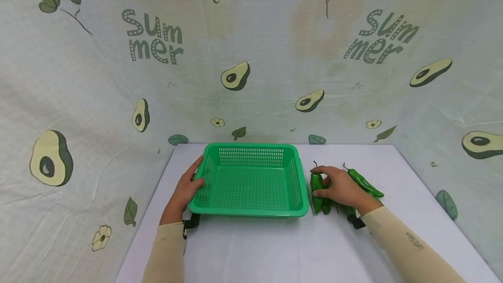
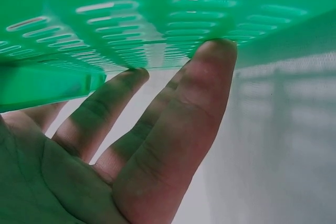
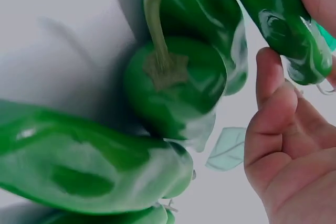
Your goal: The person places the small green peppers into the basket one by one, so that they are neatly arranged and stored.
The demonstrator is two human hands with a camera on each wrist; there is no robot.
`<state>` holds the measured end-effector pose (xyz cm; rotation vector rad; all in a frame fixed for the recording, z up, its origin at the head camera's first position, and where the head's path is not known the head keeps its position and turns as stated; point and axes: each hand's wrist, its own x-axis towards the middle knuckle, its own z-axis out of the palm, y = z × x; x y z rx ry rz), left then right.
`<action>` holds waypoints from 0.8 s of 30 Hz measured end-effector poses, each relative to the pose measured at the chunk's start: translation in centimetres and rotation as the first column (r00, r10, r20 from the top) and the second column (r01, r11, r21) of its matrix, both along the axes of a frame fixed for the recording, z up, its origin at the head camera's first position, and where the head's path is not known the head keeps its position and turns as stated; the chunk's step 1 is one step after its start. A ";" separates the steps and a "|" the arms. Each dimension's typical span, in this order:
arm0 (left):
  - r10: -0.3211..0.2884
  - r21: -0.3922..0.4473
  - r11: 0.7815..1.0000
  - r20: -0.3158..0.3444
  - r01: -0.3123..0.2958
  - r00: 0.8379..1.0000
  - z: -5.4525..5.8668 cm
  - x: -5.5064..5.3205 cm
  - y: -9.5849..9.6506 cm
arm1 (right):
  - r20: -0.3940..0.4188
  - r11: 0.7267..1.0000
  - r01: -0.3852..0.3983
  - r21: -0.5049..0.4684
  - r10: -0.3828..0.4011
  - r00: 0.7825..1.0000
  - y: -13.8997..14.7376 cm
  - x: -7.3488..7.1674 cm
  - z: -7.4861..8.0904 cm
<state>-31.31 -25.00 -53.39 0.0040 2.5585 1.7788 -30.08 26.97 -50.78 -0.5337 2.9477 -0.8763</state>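
Note:
A green plastic basket [image 1: 251, 187] with slotted walls stands on the table. My left hand [image 1: 187, 189] grips its left rim, with the thumb over the edge. In the left wrist view, the fingers [image 2: 173, 114] touch the basket's slotted outer wall. To the right of the basket, my right hand [image 1: 339, 184] pinches a long green pepper [image 1: 316, 193]. The right wrist view shows that pepper [image 3: 278, 19] between thumb and fingertips. Several other green peppers [image 1: 365, 182] lie under and beside the right hand, which partly hides them.
The white table [image 1: 251, 248] meets a hanging cloth [image 1: 267, 56] printed with avocados at the back and sides. A dark strap [image 1: 192, 222] is on the left wrist, and a small black device [image 1: 356, 222] shows below the right wrist.

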 end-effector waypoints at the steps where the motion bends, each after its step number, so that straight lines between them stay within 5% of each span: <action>1: -0.002 0.003 1.000 0.003 0.002 1.000 0.0 0.0 0.0 | 0.015 1.000 0.005 -0.009 -0.005 1.000 0.1 0.0 0.1; 15: -0.023 0.031 0.999 0.017 0.023 1.000 -0.1 0.1 0.2 | 0.158 0.993 0.021 -0.114 -0.002 0.987 2.0 -2.0 2.4; 24: -0.020 0.046 0.999 0.008 0.020 1.000 -0.2 -0.2 0.6 | 0.130 0.998 -0.011 -0.066 0.020 0.991 2.4 -3.9 5.3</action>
